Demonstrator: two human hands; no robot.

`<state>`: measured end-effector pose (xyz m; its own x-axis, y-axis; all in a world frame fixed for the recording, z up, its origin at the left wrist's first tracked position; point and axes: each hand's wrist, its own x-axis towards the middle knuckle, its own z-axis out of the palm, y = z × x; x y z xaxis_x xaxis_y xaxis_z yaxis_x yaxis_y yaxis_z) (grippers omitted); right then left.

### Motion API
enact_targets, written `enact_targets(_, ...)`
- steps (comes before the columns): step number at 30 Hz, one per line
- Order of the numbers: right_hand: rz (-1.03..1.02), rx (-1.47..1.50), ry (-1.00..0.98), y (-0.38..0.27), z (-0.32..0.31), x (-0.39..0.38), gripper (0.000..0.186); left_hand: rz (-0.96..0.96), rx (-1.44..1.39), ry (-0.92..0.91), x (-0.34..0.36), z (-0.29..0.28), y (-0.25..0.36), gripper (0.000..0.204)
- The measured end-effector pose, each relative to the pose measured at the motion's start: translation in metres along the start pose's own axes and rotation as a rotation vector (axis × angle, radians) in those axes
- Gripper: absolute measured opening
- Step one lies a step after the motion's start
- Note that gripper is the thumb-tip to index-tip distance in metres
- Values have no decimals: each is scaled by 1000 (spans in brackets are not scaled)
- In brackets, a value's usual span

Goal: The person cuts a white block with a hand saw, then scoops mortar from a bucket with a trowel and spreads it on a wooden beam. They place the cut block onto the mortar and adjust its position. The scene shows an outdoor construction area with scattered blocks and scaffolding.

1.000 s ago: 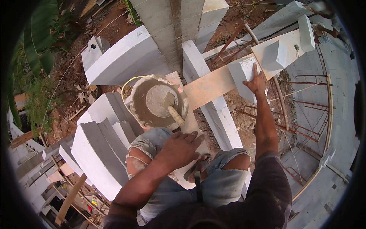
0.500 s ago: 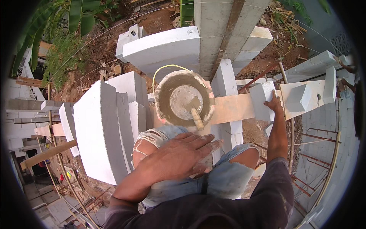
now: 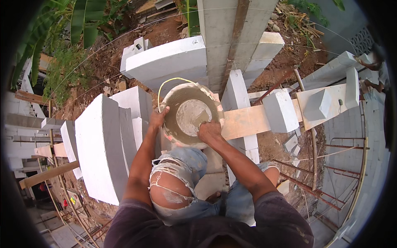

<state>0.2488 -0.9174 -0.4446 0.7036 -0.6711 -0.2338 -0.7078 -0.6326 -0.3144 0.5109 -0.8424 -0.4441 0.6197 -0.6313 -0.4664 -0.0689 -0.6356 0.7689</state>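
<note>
A round bucket [image 3: 220, 106] with a yellow wire handle stands in front of my knees, holding grey wet mortar [image 3: 191, 113]. My left hand [image 3: 158, 118] grips the bucket's left rim, thumb over the edge. Inside the right part of the bucket, my right hand [image 3: 209, 132] is closed around the handle of a trowel [image 3: 202, 117]. The trowel's blade rests in the mortar, and the handle is hidden by my fingers. Right of the bucket, a white block [image 3: 281, 110] sits on a plank [image 3: 247, 122], touched by neither hand.
Large white blocks [image 3: 97, 149] stand close on my left, with a wall of blocks [image 3: 165, 62] ahead. A concrete column [image 3: 223, 37] rises beyond the bucket. Scaffold poles [image 3: 314, 165] and a lower plank board [image 3: 49, 173] flank me. Another person's arm [image 3: 372, 64] shows at far right.
My right hand has left the white block and taken hold of the trowel. My left hand has moved from over my lap to the bucket's rim.
</note>
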Motion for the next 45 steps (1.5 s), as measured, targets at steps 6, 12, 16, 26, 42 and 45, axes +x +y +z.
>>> enact_targets(6,45,93,-175,37,-42,-24,29,294,-147,-48,-60,37,42,57)
enact_targets(12,-19,-156,-24,85,-94,-74,24,430,-150,-129,-83,65,59,52)
enact_targets(16,71,-104,-67,105,-52,-76,28,505,-135,-143,-90,89,62,53)
enact_targets(26,235,608,-242,95,-37,-113,52,426,-160,-52,-74,71,55,45)
enact_targets(42,370,1004,105,202,-140,-58,35,273,-274,117,-1,24,-34,51)
enact_targets(45,540,989,123,231,-121,2,34,250,-280,84,1,13,-36,49)
